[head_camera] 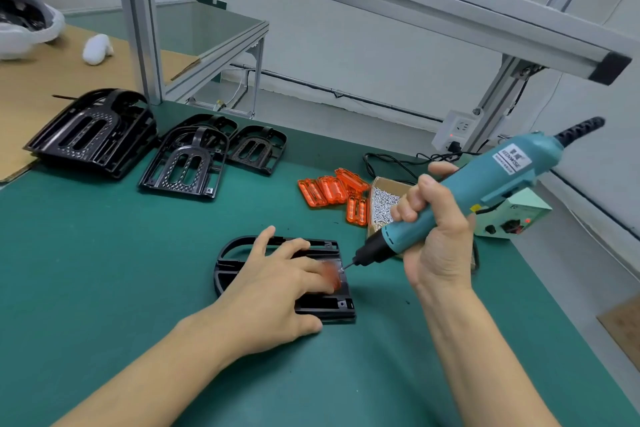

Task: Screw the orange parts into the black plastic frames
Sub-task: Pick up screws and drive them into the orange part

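A black plastic frame (320,308) lies flat on the green mat in front of me. My left hand (277,284) presses down on it, fingers spread, with the fingertips on a blurred orange part (333,274) seated in the frame. My right hand (433,236) grips a teal electric screwdriver (460,189), tilted, its bit tip touching the frame just right of the orange part. Several loose orange parts (332,192) lie further back. More black frames (187,163) lie at the back left.
An open cardboard box of silver screws (382,204) sits beside the orange parts. A pale green power unit (512,215) and a socket strip (455,130) stand at the right. Aluminium frame posts (142,31) rise behind; cardboard (31,87) lies far left.
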Available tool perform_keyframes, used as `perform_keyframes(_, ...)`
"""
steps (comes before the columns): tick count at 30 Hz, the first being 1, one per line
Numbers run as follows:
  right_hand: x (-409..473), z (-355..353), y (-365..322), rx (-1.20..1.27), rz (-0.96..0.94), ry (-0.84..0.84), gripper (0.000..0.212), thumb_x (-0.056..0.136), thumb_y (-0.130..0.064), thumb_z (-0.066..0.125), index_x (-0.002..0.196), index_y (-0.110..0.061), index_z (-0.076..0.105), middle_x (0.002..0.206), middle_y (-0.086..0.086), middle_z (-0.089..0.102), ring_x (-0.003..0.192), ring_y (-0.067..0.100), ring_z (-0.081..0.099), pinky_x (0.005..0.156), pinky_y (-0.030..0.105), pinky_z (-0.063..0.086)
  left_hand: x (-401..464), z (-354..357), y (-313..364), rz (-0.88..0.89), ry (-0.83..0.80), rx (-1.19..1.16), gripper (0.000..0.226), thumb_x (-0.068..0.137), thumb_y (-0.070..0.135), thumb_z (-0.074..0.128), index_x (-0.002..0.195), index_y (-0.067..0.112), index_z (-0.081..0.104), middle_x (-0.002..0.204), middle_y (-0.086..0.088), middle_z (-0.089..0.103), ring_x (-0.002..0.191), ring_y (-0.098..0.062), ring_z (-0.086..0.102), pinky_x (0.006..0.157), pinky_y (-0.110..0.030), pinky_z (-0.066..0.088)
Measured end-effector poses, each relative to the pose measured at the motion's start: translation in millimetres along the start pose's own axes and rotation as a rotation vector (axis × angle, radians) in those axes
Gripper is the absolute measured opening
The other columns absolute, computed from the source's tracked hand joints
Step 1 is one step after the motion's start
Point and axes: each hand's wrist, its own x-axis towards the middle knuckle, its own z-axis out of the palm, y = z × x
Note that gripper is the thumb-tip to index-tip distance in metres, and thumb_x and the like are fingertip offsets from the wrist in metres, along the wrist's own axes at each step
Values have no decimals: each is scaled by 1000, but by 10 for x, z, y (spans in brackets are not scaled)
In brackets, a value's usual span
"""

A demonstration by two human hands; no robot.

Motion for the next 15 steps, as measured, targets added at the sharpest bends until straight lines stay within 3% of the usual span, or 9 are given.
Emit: perform_keyframes(15, 71, 80, 91, -108, 46, -76, 17, 79, -5, 59, 86, -21, 59, 53, -3, 42, 44, 13, 39, 49, 23, 39, 5, 53, -31, 22, 30, 5, 49, 83, 54, 54, 131, 45, 48, 142, 24, 41, 141, -4, 5, 109, -39, -24)
